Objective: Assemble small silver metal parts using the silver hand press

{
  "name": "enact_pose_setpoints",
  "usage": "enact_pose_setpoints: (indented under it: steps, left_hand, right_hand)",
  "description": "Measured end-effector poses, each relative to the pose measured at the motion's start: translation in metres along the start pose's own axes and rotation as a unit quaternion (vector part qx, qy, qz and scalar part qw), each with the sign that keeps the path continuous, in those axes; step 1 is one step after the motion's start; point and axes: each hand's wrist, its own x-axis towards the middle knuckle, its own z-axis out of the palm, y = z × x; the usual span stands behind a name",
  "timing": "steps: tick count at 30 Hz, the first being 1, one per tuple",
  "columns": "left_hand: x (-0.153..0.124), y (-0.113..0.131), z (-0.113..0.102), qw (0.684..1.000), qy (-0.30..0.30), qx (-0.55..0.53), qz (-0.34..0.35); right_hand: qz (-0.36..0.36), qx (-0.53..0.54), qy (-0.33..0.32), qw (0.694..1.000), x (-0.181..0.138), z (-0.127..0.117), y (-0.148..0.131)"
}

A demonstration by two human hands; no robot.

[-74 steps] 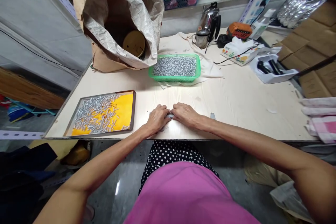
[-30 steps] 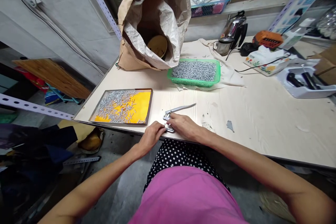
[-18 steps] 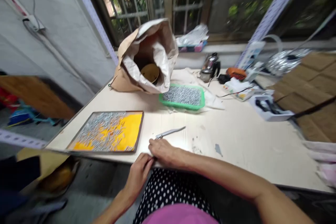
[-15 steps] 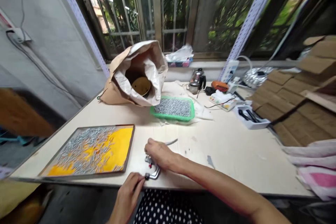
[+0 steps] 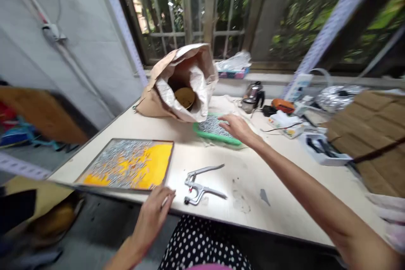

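My right hand (image 5: 236, 128) is stretched out over the green basket (image 5: 215, 138) of small metal pins, fingers apart and palm down, with nothing seen in it. My left hand (image 5: 152, 218) hovers at the table's front edge, beside the corner of the yellow tray (image 5: 156, 164) strewn with several pins. A pale sliver shows between its fingers; I cannot tell whether it holds anything. A metal plier-like hand tool (image 5: 202, 187) lies on the table just right of my left hand, touched by neither hand.
A big paper sack (image 5: 186, 80) with a round tin inside lies behind the basket. A metal kettle (image 5: 253, 97), an orange device (image 5: 282, 105), a white holder (image 5: 322, 152) and cardboard (image 5: 373, 135) crowd the far right. A barred window runs along the back.
My right hand let go of the metal tool and reached forward to the green basket. My left hand drew back off the tool to the table edge. The camera tilted up.
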Motion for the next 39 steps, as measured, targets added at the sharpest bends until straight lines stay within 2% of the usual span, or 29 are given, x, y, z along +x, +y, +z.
enact_pose_setpoints:
  steps: [3, 5, 8, 10, 12, 16, 20, 24, 27, 29, 31, 34, 39]
  left_hand:
    - [0.030, -0.019, -0.029, 0.995, 0.005, 0.090, -0.037]
    - [0.049, -0.042, -0.043, 0.985, -0.007, 0.158, -0.067]
    - [0.069, -0.075, -0.052, 0.963, -0.050, 0.240, -0.113]
    - [0.078, -0.089, -0.052, 0.950, -0.076, 0.277, -0.124]
    - [0.086, -0.097, -0.049, 0.939, -0.107, 0.305, -0.116]
    - [0.100, -0.107, -0.040, 0.917, -0.185, 0.349, -0.058]
    - [0.113, -0.114, -0.038, 0.912, -0.208, 0.350, -0.040]
    - [0.113, -0.100, -0.033, 0.951, -0.157, 0.261, -0.056]
    - [0.096, -0.066, -0.017, 0.974, -0.150, 0.090, -0.145]
    - [0.080, -0.040, -0.001, 0.953, -0.201, -0.047, -0.221]
    - [0.063, -0.019, 0.015, 0.922, -0.251, -0.133, -0.264]
    - [0.049, -0.004, 0.033, 0.900, -0.263, -0.165, -0.305]
    - [0.045, -0.006, 0.041, 0.885, -0.267, -0.169, -0.342]
  right_hand:
    - [-0.075, 0.034, -0.086, 0.993, -0.046, 0.032, -0.016]
    - [-0.081, 0.048, -0.118, 0.989, -0.080, 0.056, -0.029]
    - [-0.084, 0.072, -0.176, 0.978, -0.125, 0.081, -0.050]
    - [-0.066, 0.097, -0.190, 0.975, -0.146, 0.089, -0.062]
    - [-0.052, 0.112, -0.185, 0.975, -0.159, 0.093, -0.070]
    - [-0.048, 0.105, -0.167, 0.979, -0.168, 0.097, -0.077]
    - [-0.046, 0.073, -0.162, 0.983, -0.167, 0.101, -0.079]
    - [-0.041, 0.036, -0.179, 0.982, -0.164, 0.099, -0.084]
    - [-0.034, 0.021, -0.195, 0.980, -0.161, 0.098, -0.087]
    - [-0.036, 0.015, -0.197, 0.980, -0.160, 0.098, -0.087]
    - [-0.041, 0.010, -0.187, 0.981, -0.160, 0.099, -0.087]
    - [-0.052, 0.002, -0.158, 0.986, -0.164, 0.103, -0.086]
    - [-0.074, -0.014, -0.125, 0.989, -0.170, 0.105, -0.086]
